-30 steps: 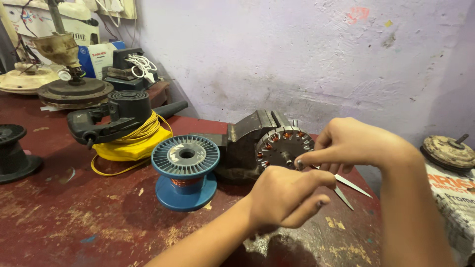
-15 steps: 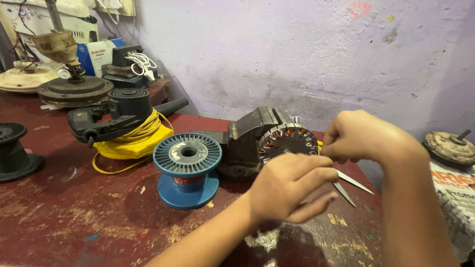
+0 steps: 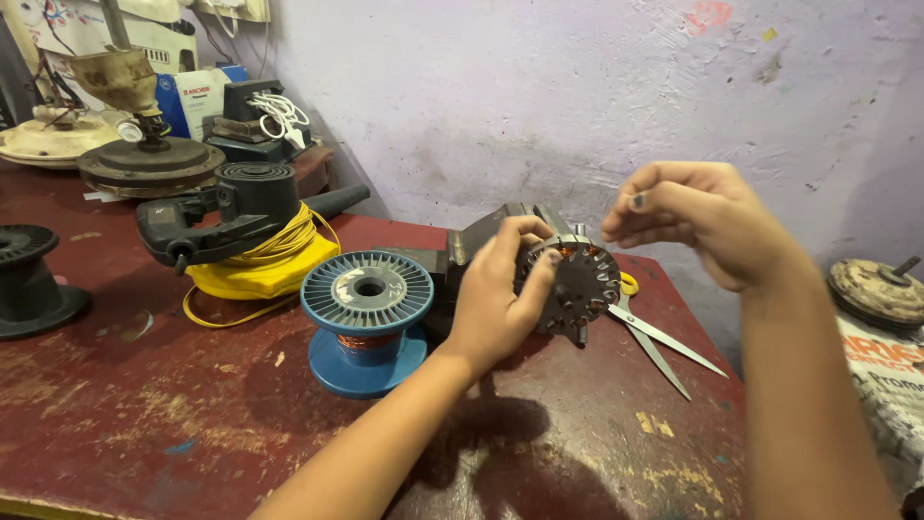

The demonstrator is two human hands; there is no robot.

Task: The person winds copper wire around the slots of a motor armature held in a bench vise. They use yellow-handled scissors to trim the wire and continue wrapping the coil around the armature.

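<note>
A worn, dark red wooden table [image 3: 144, 404] is seen bearing everything. Near its middle, a blue plastic spool of copper wire [image 3: 368, 323] is stood upright, just left of a round dark metal stator with copper windings [image 3: 580, 286]. The stator is gripped at its left rim by the left hand [image 3: 499, 299], fingers curled around it. Above it, the right hand [image 3: 707, 223] is held with fingertips pinched together; what is pinched cannot be told. Steel scissors [image 3: 654, 337] are laid beside the stator.

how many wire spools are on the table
2: a blue spool of copper wire stands just left of the left hand; a black spool sits at the table's far left edge. Others may be hidden.
</note>
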